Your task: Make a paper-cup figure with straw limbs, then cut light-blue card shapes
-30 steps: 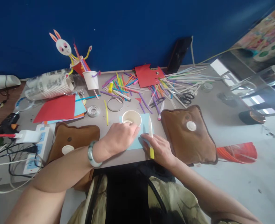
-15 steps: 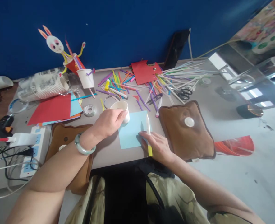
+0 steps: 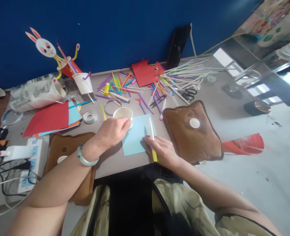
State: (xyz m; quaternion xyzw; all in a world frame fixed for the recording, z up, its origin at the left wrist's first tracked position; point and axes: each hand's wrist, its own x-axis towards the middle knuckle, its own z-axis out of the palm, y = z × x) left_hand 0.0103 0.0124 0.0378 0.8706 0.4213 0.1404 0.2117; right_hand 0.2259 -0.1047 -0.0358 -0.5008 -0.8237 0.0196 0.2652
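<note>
While hands hold cup and marker, paper lies between them.

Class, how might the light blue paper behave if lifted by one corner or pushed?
The light blue paper looks thin, so it would probably sag when lifted. Lying flat on the table, it might slide if pushed, unless the right hand, over its edge, holds it back.
</note>
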